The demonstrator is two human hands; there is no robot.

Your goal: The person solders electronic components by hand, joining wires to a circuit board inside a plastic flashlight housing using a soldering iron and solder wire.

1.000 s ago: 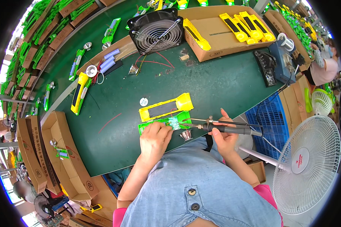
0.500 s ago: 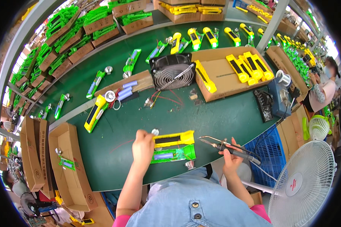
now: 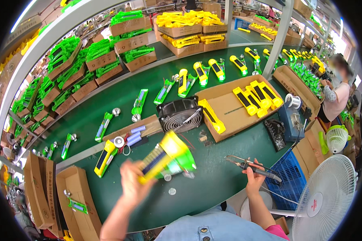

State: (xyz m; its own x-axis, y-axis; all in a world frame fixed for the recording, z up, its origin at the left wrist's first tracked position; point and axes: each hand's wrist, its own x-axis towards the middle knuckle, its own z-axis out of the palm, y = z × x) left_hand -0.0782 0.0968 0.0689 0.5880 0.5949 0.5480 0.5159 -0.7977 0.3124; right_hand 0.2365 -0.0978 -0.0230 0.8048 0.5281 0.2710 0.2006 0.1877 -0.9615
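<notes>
My left hand (image 3: pixel 133 180), smeared by motion, is closed on one end of a yellow flashlight casing (image 3: pixel 165 152). The casing is raised and tilted over the green table, and its wide end points away from me. A green casing half (image 3: pixel 183 161) hangs close beside and behind it; blur hides how the two are joined. On the right, my right hand (image 3: pixel 253 182) is closed round the dark handle of a soldering iron (image 3: pixel 259 172). Its tip points left, with a thin bent metal piece alongside, apart from the casing. Below the casing a small pale disc (image 3: pixel 172 191) lies on the table.
A black fan (image 3: pixel 180 116) stands beyond the casing, next to a cardboard tray (image 3: pixel 229 120) of yellow casings. Solder wire (image 3: pixel 293 101) sits on a blue box at right. Another flashlight (image 3: pixel 104 160) and blue cells (image 3: pixel 134 138) lie left. A white fan (image 3: pixel 323 201) stands near right.
My left hand has lifted the yellow casing and green half, which lay side by side on the table, up and away from me. The soldering iron stays in my right hand. The view has tilted upward.
</notes>
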